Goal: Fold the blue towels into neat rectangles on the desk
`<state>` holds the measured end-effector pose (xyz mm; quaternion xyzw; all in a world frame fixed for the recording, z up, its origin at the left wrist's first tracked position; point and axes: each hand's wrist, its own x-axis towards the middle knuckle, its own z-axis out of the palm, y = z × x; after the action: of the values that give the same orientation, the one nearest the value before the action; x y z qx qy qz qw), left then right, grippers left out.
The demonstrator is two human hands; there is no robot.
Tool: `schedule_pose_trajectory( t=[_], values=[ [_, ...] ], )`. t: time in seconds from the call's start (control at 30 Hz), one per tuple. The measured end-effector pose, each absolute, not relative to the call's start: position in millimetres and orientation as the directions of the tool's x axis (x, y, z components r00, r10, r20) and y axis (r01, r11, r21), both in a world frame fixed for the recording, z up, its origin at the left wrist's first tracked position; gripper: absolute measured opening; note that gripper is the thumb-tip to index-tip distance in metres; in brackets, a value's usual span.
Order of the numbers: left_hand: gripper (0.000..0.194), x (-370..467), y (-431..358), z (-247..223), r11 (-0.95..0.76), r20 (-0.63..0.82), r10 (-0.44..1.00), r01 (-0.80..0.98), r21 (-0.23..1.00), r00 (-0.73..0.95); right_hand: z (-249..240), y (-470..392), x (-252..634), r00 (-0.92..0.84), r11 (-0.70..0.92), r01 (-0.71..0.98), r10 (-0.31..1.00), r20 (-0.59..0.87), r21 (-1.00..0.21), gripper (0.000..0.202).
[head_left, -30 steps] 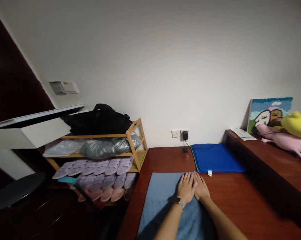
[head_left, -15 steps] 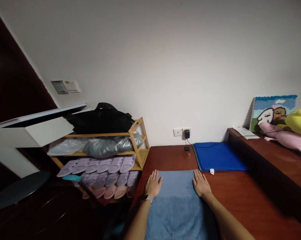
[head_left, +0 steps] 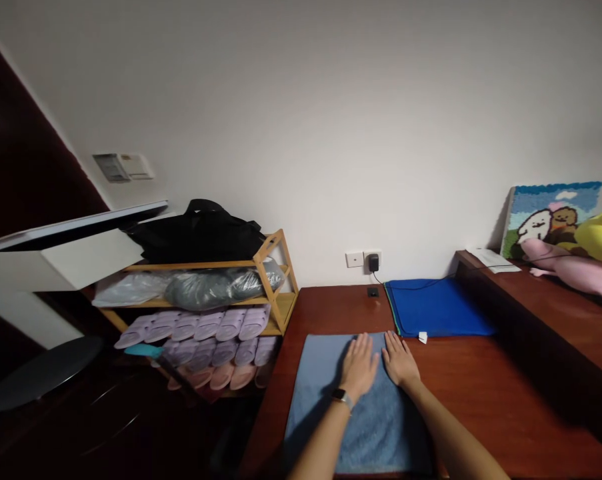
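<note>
A grey-blue towel (head_left: 321, 373) lies spread on the reddish-brown wooden table (head_left: 481, 393), its far edge straight and its near part ruffled in texture. My left hand (head_left: 359, 365), with a watch on the wrist, rests flat on the towel right of its middle, fingers stretched forward. My right hand (head_left: 401, 360) lies flat at the towel's far right corner, fingers extended. The two hands are close together, and neither grips anything. A folded blue cloth (head_left: 435, 310) with a white tag (head_left: 423, 337) lies just beyond my right hand.
A wooden rack (head_left: 275, 293) at left holds slippers (head_left: 205, 325), plastic-wrapped bundles (head_left: 221, 290) and a black bag (head_left: 201, 233). A charger (head_left: 373, 263) sits in the wall socket, its cable crossing the blue cloth. Plush toys (head_left: 571, 263) and a picture (head_left: 555, 217) stand on the raised ledge at right.
My left hand has slid right from the towel's left edge to near my right hand, uncovering the far left corner. My right hand stays at the right edge. The view has shifted slightly.
</note>
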<state>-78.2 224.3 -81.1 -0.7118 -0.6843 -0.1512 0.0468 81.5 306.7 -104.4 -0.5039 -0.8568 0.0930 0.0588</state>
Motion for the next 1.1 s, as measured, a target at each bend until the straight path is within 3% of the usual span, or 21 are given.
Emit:
schedule_pose_trajectory(
  t=[0.17, 0.47, 0.77, 0.9, 1.1],
  values=[
    [0.066, -31.0, 232.5, -95.8, -0.062, 0.188, 0.982, 0.972, 0.225, 0.019, -99.9, 305.4, 84.7, -0.526, 0.513, 0.837, 0.850, -0.016, -0.191, 0.066],
    [0.066, -203.8, 181.8, -83.1, 0.304, 0.107, 0.946, 0.952, 0.045, -0.307, -98.7, 304.1, 79.2, -0.454, 0.433, 0.856, 0.891, -0.009, -0.283, 0.068],
    [0.064, -216.4, 173.4, -90.9, 0.317, 0.155, 0.934, 0.946, 0.062, -0.323, -85.4, 296.6, 79.8, -0.429, 0.402, 0.881, 0.901, -0.062, -0.250, 0.068],
    [0.065, -215.7, 171.7, -85.4, 0.320, 0.152, 0.933, 0.945, 0.069, -0.327, -93.7, 266.1, 96.6, -0.398, 0.387, 0.884, 0.917, 0.009, -0.263, 0.068],
    [0.064, -202.9, 172.8, -67.6, 0.314, 0.146, 0.936, 0.947, 0.067, -0.320, -101.2, 224.2, 116.1, -0.386, 0.364, 0.896, 0.922, -0.041, -0.255, 0.070]
  ],
)
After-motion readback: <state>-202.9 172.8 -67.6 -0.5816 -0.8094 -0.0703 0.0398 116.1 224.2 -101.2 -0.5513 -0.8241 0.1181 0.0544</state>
